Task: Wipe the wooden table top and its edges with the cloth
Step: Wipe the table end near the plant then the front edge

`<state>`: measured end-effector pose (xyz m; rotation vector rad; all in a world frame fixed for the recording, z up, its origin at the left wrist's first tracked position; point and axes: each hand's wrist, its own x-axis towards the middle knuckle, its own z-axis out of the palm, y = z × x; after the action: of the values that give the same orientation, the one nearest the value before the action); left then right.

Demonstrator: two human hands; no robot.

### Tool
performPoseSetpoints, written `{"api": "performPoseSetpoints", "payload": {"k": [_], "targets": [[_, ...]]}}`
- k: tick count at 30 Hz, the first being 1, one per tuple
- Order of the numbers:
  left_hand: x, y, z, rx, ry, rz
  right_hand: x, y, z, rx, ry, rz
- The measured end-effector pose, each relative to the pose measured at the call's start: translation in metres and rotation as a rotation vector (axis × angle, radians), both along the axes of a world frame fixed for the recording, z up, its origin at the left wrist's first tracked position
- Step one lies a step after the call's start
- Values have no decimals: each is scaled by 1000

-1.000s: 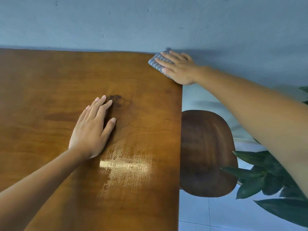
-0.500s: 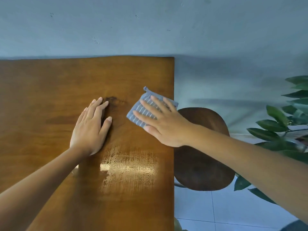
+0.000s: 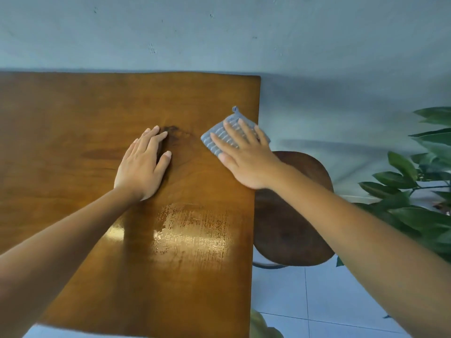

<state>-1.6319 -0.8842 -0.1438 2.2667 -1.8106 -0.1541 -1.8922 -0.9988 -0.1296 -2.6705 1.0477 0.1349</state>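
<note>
Right now the right hand lies flat on the grey ribbed cloth, its fingers straight and a little spread, pressing the cloth onto the wooden table without curling round it. The cloth sits at the table's right-hand edge, roughly midway along it, turned like a diamond: one corner with a small loop points toward the wall, and its right corner hangs just past the edge, above the gap over the dark wooden stool. Most of the cloth shows beyond the fingertips and to their left; the palm itself covers the nearer part. The left hand rests palm-down on the bare top well to the left of the cloth, fingers straight and close together, next to a dark knot in the grain; it touches no cloth and seems only to steady the person. So the right hand is the one on the job, and what matters is that the table's long right edge runs from the wall toward the person, directly under that hand. My judgement is that a stroke along this line, either way, would cover the edge. A glossy patch shines nearer the person. Green leaves of a plant stand off to the right over the tiled floor.
</note>
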Motion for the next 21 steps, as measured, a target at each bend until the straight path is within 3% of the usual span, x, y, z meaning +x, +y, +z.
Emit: {"api": "performPoseSetpoints", "payload": {"k": [9,21], "targets": [[1,0,0,2,-10,-11,-50,173,-12,-27,-89,101],[0,-2,0,23,5,-27,-60,281,-12,-54,-69,-66]]}}
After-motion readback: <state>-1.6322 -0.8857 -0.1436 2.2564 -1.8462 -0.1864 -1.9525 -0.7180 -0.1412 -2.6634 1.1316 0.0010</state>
